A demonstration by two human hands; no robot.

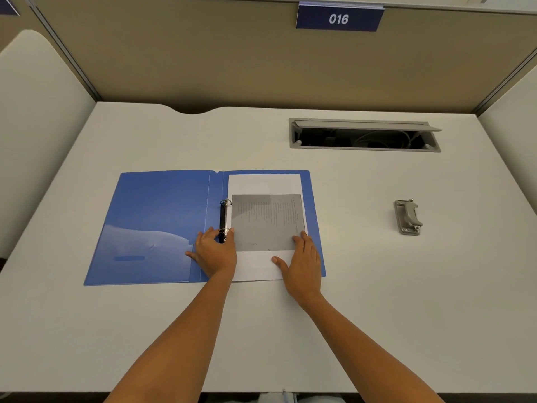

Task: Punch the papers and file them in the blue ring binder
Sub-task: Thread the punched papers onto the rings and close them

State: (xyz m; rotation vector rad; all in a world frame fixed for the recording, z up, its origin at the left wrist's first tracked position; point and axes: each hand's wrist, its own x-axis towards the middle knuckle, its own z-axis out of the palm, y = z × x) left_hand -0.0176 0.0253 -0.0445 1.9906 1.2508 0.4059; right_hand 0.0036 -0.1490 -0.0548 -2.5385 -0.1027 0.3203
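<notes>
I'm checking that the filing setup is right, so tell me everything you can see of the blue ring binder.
The blue ring binder lies open and flat on the white desk, covers spread left and right. It looks like thin glossy plastic, with a clear pocket on the inside left cover. A black spine strip carries two metal rings. White papers with a smaller grey printed sheet on top lie on its right half. The left hand rests at the lower ring; the right hand presses the papers.

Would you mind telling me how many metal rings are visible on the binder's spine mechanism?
2. One silver metal ring at the far end of the black spine bar; one at the near end, by the left hand. Its fingers may hide part of it.
</notes>
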